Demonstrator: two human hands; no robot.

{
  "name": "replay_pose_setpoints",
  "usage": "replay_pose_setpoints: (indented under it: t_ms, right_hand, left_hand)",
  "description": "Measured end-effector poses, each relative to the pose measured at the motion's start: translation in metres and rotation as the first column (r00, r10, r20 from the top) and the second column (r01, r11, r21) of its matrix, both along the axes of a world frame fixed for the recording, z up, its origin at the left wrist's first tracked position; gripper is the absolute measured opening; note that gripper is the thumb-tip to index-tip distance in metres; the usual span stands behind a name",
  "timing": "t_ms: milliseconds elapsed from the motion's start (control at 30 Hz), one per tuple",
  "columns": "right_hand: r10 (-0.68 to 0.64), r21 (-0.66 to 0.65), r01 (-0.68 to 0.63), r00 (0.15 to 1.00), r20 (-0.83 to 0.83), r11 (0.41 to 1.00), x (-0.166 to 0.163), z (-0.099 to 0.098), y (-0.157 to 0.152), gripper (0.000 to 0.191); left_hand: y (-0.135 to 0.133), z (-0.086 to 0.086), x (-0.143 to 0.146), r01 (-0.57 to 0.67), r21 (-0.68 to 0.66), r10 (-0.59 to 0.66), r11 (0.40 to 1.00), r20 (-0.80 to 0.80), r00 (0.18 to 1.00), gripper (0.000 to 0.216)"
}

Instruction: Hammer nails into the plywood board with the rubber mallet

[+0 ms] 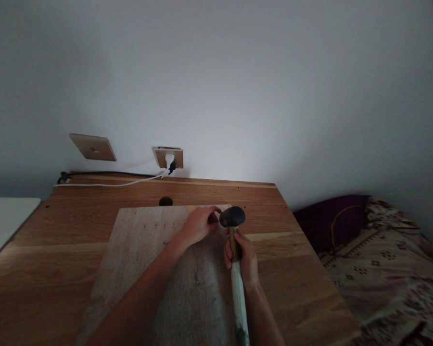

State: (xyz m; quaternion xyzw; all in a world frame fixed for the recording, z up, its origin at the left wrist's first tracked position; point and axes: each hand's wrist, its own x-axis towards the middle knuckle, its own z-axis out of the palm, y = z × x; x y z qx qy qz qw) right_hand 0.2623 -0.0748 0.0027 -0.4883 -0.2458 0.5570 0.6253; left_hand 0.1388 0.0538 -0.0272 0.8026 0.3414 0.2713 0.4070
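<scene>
Here's the hammer [237, 278], right up in the right grip [246, 257], fingers and thumb wrapped firmly round the bare wooden part of the handle! Its dark head [232, 216] sits just beyond that grip, near the board's far right corner, while the pale lower handle runs back on the near side, smudged dark towards its end. Just left of the head comes the left grip [201, 223], fingers curled in at the far end of the board [195, 302]; whether they pinch anything, you can't tell from here. That board lies flat beneath the left grip, a row of small dark dots to the grip's left. Under it all spreads the wooden tabletop [296, 283], with a round hole [165, 201] beyond and left of the left grip. Further out that way, a socket [180, 158] on the wall [238, 96] carries a white plug [169, 159] and a black one, a white cord [122, 185] trailing left, a wall plate [94, 147] farther over. And well off to the right of the right grip, patterned fabric [386, 269] heaps beside a purple cloth [341, 221]!
</scene>
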Motion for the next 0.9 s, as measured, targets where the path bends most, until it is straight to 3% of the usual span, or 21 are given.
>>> replay_pose_setpoints:
  t_ms: [500,900]
  right_hand:
    - [0.029,-0.064,-0.020,0.989,0.144,0.998,-0.0024,-0.0025,-0.0039,0.051]
    - [-0.014,-0.063,0.022,0.992,0.129,0.998,-0.0003,-0.0048,-0.0025,0.050]
  left_hand:
    - [-0.0006,0.0063,-0.0021,0.005,-0.002,-0.005,1.000,0.035,0.999,0.042]
    - [0.0017,-0.0025,-0.0013,0.017,-0.012,-0.017,1.000,0.063,0.998,0.040]
